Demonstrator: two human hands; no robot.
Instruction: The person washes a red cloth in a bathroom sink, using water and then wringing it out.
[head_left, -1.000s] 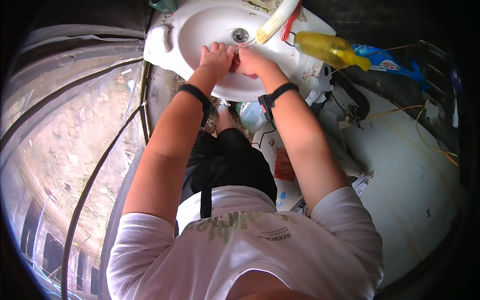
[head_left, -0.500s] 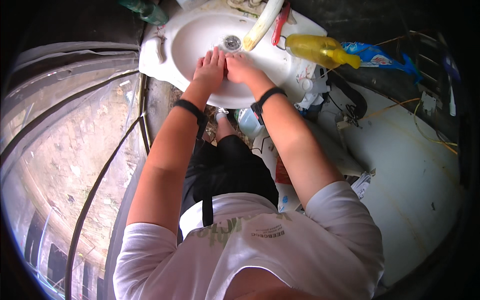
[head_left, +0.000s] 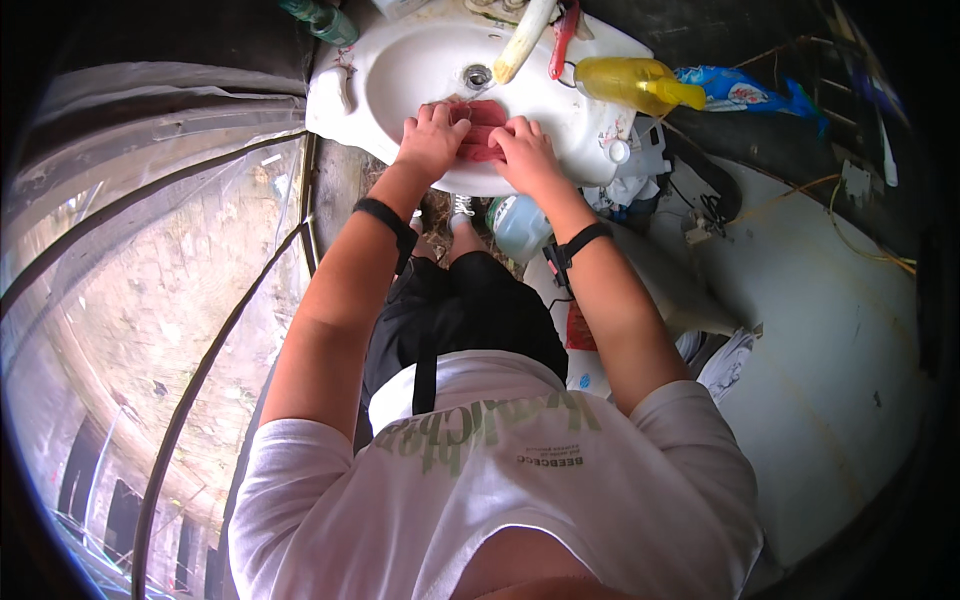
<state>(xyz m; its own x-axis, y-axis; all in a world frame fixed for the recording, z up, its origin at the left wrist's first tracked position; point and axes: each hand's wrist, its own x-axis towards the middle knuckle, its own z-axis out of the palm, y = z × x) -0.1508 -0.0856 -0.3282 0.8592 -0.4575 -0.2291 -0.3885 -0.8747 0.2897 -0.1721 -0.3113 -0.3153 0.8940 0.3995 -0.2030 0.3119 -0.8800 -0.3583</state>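
Note:
A wet-looking red cloth [head_left: 478,118] lies spread low in the white sink basin [head_left: 400,75], near its front rim. My left hand [head_left: 432,142] grips the left edge of the cloth with bent fingers. At its right edge, my right hand [head_left: 527,156] pinches the cloth between thumb and curled fingers. The round drain [head_left: 477,76] shows just beyond the cloth. A whitish pipe-like spout [head_left: 525,42] reaches over the basin from the back.
A red-handled tool [head_left: 564,40] and a yellow bottle [head_left: 640,86] lie on the sink's right side, with a blue plastic packet [head_left: 750,93] beyond. White soap [head_left: 342,90] sits on the left rim. A green bottle [head_left: 325,22] stands back left; a clear jug [head_left: 520,228] is below the sink.
My hands, pressed together in the basin before, have moved apart. The red cloth, not visible earlier, now shows between them. The view has shifted slightly.

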